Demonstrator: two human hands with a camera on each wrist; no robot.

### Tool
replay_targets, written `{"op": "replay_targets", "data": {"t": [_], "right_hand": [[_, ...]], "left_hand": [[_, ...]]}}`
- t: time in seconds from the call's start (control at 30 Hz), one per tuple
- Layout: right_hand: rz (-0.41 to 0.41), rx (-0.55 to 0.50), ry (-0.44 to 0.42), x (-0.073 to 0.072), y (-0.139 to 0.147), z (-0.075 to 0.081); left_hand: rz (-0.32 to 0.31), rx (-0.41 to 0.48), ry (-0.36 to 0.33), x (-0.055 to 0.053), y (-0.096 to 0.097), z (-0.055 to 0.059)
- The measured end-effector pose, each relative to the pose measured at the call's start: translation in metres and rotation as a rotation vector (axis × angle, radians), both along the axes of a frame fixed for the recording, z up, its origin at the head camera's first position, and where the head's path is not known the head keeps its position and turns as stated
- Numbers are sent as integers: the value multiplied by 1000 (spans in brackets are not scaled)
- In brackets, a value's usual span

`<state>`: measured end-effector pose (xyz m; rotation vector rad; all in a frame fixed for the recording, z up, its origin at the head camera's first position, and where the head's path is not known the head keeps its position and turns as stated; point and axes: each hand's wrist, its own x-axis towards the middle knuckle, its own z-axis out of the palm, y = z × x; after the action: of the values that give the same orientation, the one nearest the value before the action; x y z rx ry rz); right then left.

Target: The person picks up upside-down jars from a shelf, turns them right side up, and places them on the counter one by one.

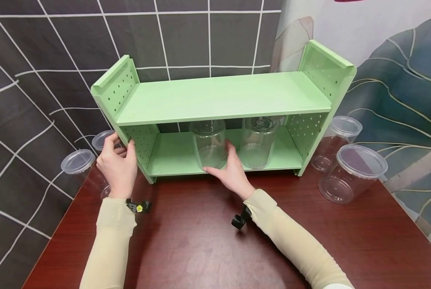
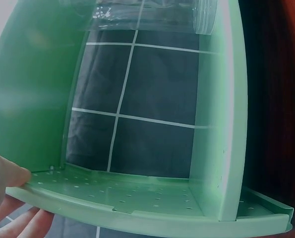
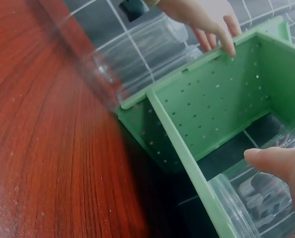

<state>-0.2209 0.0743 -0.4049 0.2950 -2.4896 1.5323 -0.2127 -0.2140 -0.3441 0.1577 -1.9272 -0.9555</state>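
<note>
A light green two-tier shelf rack (image 1: 222, 98) with perforated side panels stands on the table. My left hand (image 1: 117, 166) grips the front edge of its left panel, with the thumb on the inner side and the fingers outside. On the lower tier are two clear plastic jars. My right hand (image 1: 233, 172) holds the left jar (image 1: 209, 140) low down, thumb at its front and fingers along its right side. In the right wrist view, a ribbed end of this jar (image 3: 231, 203) meets the lower board. The other jar (image 1: 257, 144) is just to its right.
Two lidded clear jars (image 1: 78, 161) stand left of the rack, partly behind my left hand. Two more lidded jars (image 1: 360, 160) are to the right. Behind the rack hangs a dark tiled-pattern backdrop (image 1: 186, 44). The reddish-brown table (image 1: 190, 237) extends in front.
</note>
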Motion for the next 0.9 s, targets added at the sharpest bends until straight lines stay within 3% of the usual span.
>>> {"op": "replay_targets", "data": {"t": [0.53, 0.9], "right_hand": [[14, 41, 41, 1, -4, 3], [51, 23, -18, 8, 1, 3]], "left_hand": [[-5, 7, -3, 1, 1, 1], [-6, 12, 2, 0, 1, 1]]}}
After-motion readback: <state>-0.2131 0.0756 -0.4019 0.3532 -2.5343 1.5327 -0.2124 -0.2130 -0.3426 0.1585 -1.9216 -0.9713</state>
